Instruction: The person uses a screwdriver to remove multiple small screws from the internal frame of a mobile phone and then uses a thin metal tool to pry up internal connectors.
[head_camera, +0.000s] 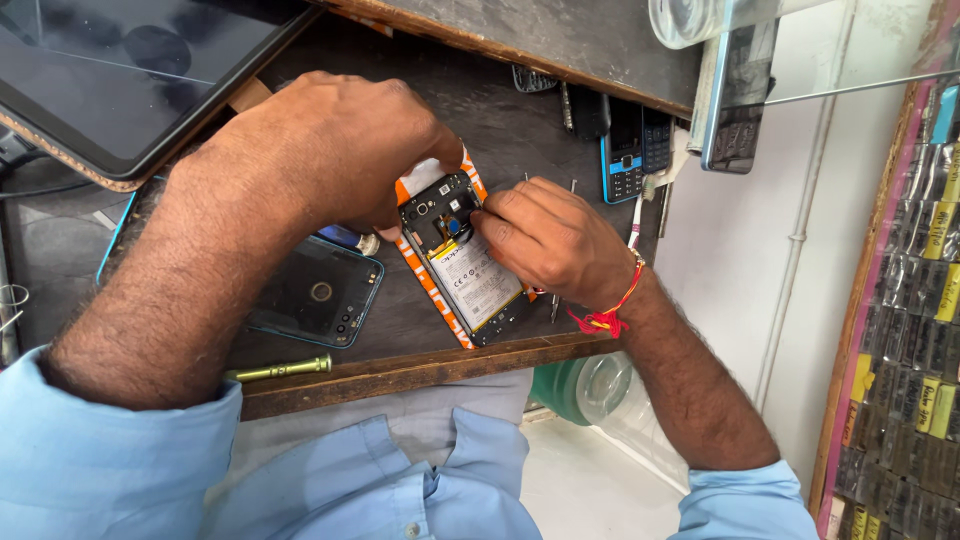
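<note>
While the left hand (330, 150) hides the opened phone's (462, 262) top, clamping it near the desk's (420, 372) front edge, the right hand's (545, 240) fingertips pinch inside, above its white-labelled battery (476, 281).

Phone repair shop: opened phone (462, 262), screwdriver (280, 369), hanging parts packets (905, 400).

Single head-worn view, looking steeply down from close above both hands, left hand (330, 150) and right hand (545, 240), over a dark workbench (520, 120).

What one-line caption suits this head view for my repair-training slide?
Both hands, left and right, work on an opened phone on a dark bench, beside a detached back cover.
</note>
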